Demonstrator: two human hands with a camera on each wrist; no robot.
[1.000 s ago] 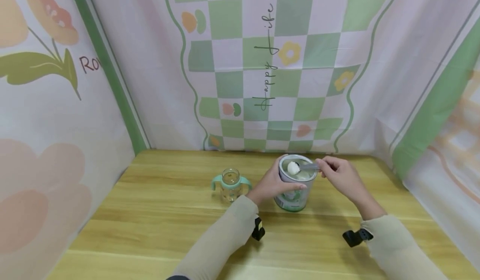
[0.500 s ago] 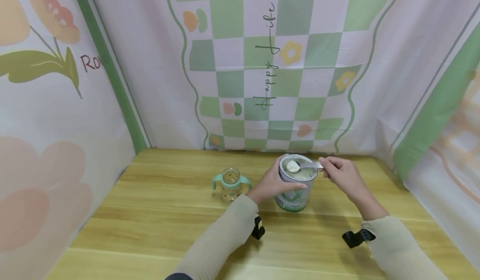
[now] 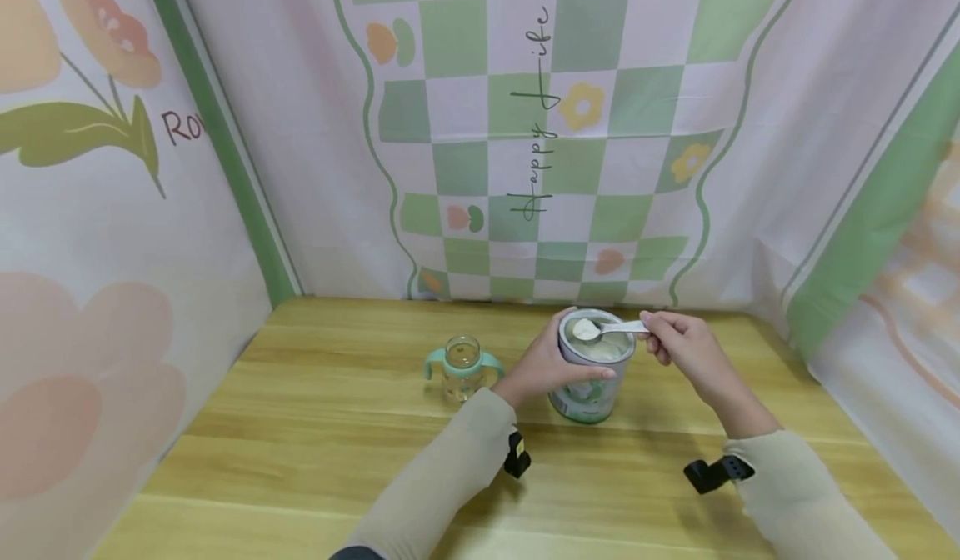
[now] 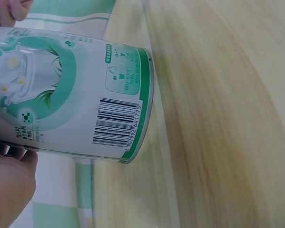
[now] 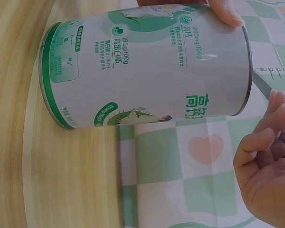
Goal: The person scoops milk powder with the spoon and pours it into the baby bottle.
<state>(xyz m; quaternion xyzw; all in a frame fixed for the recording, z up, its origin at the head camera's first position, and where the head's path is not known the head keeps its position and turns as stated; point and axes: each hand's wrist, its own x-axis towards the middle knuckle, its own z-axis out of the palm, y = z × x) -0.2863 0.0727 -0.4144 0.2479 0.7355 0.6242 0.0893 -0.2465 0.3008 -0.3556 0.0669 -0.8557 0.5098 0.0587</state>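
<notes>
A white and green milk powder can (image 3: 587,397) stands uncovered on the table, gripped round its upper side by my left hand (image 3: 551,364). In the left wrist view the can (image 4: 71,95) shows its barcode and green base rim. My right hand (image 3: 690,356) pinches the handle of a metal spoon (image 3: 624,327). The spoon's bowl holds a heap of white powder (image 3: 586,329) over the can's mouth, level with the rim. Right of the can, in the right wrist view, my right hand (image 5: 270,175) has its fingers curled at the handle, most of which is hidden there.
Left of the can stands a clear sippy cup (image 3: 462,372) with mint-green handles and an uncovered top. The wooden table (image 3: 300,427) runs back to a curtain (image 3: 585,168) with green and white checks. Black cameras are strapped to both wrists.
The spoon has turned flatter, and its powder heap looks smaller and more level than a second ago. My right hand has shifted slightly to the right. My left hand and the can stay put.
</notes>
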